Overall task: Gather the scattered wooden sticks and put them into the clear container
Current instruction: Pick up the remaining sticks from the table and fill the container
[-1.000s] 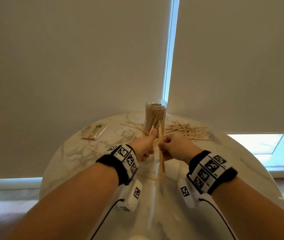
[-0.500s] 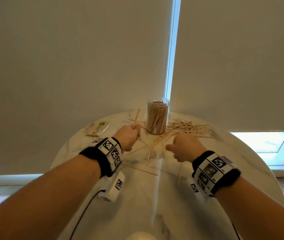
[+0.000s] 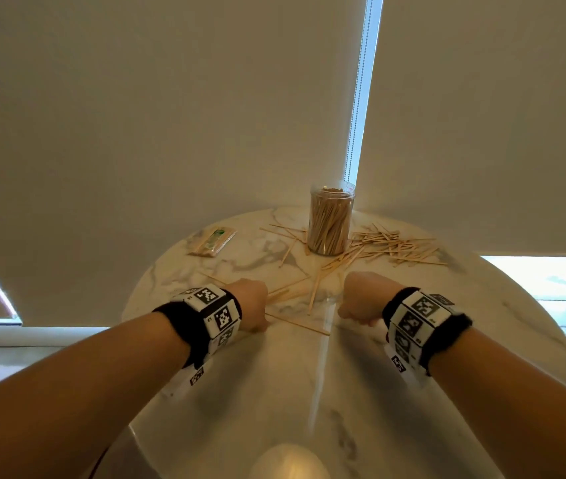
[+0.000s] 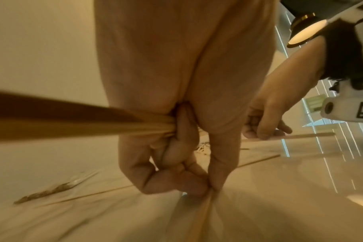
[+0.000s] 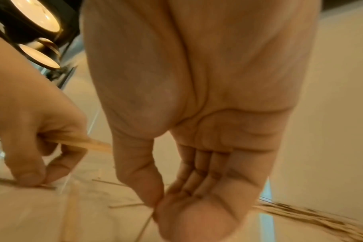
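Both hands are now lowered nearer than the clear container (image 3: 330, 221): left hand (image 3: 253, 305) grips a stick bundle (image 4: 77, 121) and pinches one stick, right hand (image 3: 361, 296) pinches another stick (image 5: 144, 225) lying lengthwise toward the container.

My jar (image 3: 330, 221) stands upright, packed with sticks; loose sticks (image 3: 392, 245) lie scattered around its base.

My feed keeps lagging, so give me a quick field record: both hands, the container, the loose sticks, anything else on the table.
left hand: holds a bundle of sticks in its curled fingers while its fingertips pinch another on the table
right hand: fingertips pinch one thin stick at the tabletop
clear container: upright at the far edge, packed with sticks
loose sticks: main pile right of container, fewer to its left and front
packet: far left, flat
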Demonstrator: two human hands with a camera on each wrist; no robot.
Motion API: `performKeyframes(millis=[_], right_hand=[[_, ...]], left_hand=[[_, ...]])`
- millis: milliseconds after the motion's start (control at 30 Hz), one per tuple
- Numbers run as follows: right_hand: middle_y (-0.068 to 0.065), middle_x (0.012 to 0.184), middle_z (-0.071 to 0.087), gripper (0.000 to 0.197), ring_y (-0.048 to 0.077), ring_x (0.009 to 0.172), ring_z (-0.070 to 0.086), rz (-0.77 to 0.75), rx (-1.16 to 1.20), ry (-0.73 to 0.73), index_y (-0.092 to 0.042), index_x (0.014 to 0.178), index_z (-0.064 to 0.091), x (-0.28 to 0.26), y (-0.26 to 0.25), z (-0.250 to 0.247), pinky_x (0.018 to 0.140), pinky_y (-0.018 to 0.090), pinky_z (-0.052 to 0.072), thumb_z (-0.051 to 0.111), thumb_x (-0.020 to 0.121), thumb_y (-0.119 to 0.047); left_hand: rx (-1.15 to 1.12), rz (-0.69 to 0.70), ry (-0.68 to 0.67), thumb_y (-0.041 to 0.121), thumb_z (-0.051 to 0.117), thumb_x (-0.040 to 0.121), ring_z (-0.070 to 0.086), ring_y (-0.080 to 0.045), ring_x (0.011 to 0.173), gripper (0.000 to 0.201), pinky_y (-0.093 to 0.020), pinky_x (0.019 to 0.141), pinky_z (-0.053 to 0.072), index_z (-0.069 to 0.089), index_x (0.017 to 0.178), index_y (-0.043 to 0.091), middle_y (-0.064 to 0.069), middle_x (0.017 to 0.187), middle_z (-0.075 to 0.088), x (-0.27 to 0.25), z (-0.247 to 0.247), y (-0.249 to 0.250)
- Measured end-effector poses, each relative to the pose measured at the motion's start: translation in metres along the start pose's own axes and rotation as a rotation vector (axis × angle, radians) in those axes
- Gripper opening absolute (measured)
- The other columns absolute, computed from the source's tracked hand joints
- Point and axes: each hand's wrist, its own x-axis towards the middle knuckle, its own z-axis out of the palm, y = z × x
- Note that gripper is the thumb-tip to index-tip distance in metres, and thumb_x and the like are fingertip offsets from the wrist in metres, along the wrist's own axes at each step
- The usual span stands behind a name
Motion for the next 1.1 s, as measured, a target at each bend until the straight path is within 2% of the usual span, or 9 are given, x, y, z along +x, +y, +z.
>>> performKeyframes(millis=[100, 233, 367, 533, 600, 700, 867, 967, 1100], right_hand=[[0.008, 0.093, 0.069, 0.025, 0.024, 0.083, 0.064, -0.18, 0.003, 0.043, -0.005, 0.101, 0.069, 0.0, -0.025, 0.005, 0.075, 0.034, 0.054, 0.06, 0.092, -0.026], [0.006, 0.093, 0.063, 0.028, 0.023, 0.085, 0.058, -0.291, -0.154, 0.007, -0.005, 0.108, 0.068, 0.004, -0.049, 0.018, 0.07, 0.032, 0.045, 0.059, 0.095, -0.028], [0.009, 0.105, 0.069, 0.029, 0.026, 0.094, 0.063, -0.314, -0.2, -0.025, -0.005, 0.112, 0.069, 0.01, -0.048, 0.023, 0.08, 0.033, 0.05, 0.059, 0.096, -0.028], [0.012, 0.096, 0.062, 0.024, 0.029, 0.089, 0.06, -0.28, -0.316, 0.004, -0.004, 0.108, 0.065, 0.006, -0.036, 0.021, 0.071, 0.03, 0.042, 0.053, 0.096, -0.022], [0.009, 0.087, 0.056, 0.018, 0.027, 0.085, 0.057, -0.27, -0.318, 0.024, -0.007, 0.103, 0.063, 0.005, -0.029, 0.02, 0.069, 0.03, 0.041, 0.052, 0.096, -0.019], [0.002, 0.086, 0.053, 0.012, 0.021, 0.08, 0.052, -0.204, -0.185, 0.057, -0.012, 0.097, 0.059, 0.011, -0.015, 0.014, 0.067, 0.027, 0.041, 0.055, 0.096, -0.024], [0.001, 0.069, 0.047, 0.031, 0.016, 0.065, 0.047, 0.094, 0.078, 0.191, -0.015, 0.066, 0.044, 0.043, 0.014, -0.003, 0.049, 0.024, 0.031, 0.056, 0.094, -0.02], [0.003, 0.08, 0.055, 0.022, 0.021, 0.081, 0.056, 0.173, 0.031, 0.158, -0.01, 0.078, 0.055, 0.056, 0.018, -0.008, 0.052, 0.022, 0.038, 0.051, 0.098, -0.018], [0.01, 0.116, 0.065, 0.039, 0.026, 0.107, 0.063, 0.136, -0.088, 0.101, -0.008, 0.12, 0.065, 0.067, 0.002, -0.006, 0.083, 0.031, 0.051, 0.046, 0.104, -0.038]], left_hand=[[-0.019, -0.012, 0.023, 0.034, 0.06, 0.095, 0.055, -0.021, 0.073, 0.026, -0.028, 0.062, 0.042, 0.061, 0.088, 0.009, 0.0, 0.072, 0.055, 0.001, 0.0, -0.001], [-0.201, -0.05, 0.153, 0.029, 0.05, 0.1, 0.064, -0.025, 0.077, 0.028, -0.032, 0.064, 0.05, 0.059, 0.101, 0.004, -0.007, 0.094, 0.069, 0.008, -0.016, -0.026], [-0.234, -0.108, 0.285, 0.033, 0.041, 0.104, 0.064, -0.029, 0.085, 0.024, -0.037, 0.069, 0.054, 0.051, 0.106, 0.011, -0.011, 0.099, 0.062, 0.019, -0.027, -0.059], [-0.232, -0.041, 0.267, 0.058, 0.068, 0.085, 0.058, -0.018, 0.086, 0.046, -0.034, 0.074, 0.048, 0.053, 0.106, 0.02, 0.003, 0.095, 0.058, 0.038, -0.018, -0.081], [-0.119, -0.029, 0.238, 0.048, 0.072, 0.087, 0.059, -0.019, 0.09, 0.038, -0.032, 0.076, 0.048, 0.057, 0.106, 0.018, 0.001, 0.098, 0.061, 0.046, -0.012, -0.081], [0.054, -0.037, 0.244, 0.016, 0.05, 0.1, 0.062, -0.024, 0.099, 0.015, -0.031, 0.082, 0.048, 0.062, 0.109, 0.014, -0.008, 0.111, 0.066, 0.052, -0.01, -0.076], [0.104, -0.055, 0.227, 0.011, 0.038, 0.103, 0.062, -0.026, 0.101, 0.023, -0.031, 0.076, 0.046, 0.052, 0.121, 0.008, -0.011, 0.116, 0.061, 0.061, -0.007, -0.066], [0.001, -0.068, 0.277, 0.012, 0.038, 0.103, 0.054, -0.021, 0.08, 0.02, -0.03, 0.064, 0.038, 0.046, 0.12, 0.007, -0.006, 0.096, 0.055, 0.07, -0.007, -0.055], [-0.157, 0.033, 0.299, 0.026, 0.05, 0.103, 0.059, -0.02, 0.081, 0.027, -0.028, 0.066, 0.042, 0.049, 0.124, 0.009, 0.0, 0.091, 0.055, 0.08, -0.015, -0.018]])
